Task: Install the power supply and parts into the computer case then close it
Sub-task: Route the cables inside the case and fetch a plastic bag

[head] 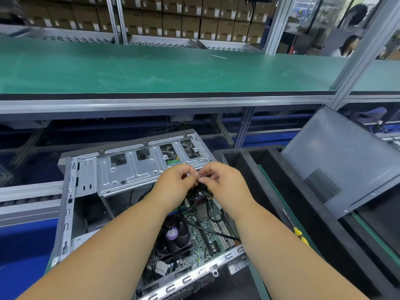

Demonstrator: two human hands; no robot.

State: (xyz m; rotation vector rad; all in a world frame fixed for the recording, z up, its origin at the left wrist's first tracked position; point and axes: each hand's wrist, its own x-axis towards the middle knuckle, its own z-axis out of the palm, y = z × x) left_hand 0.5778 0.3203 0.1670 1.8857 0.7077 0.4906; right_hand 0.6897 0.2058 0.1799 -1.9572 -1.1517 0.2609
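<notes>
Fingertips of left hand [176, 180] and right hand [218, 180] pinched shut on a small white cable connector [195, 177] just above the motherboard [205, 221] in the open computer case [69, 202]; best aligned squarely, then pressed straight home without bending pins.

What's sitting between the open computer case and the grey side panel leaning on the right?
In the head view, a black foam tray fills that stretch between the open silver computer case and the grey metal side panel; a yellow-handled screwdriver lies nearer.

Head view, close above open case [138, 169]
</notes>
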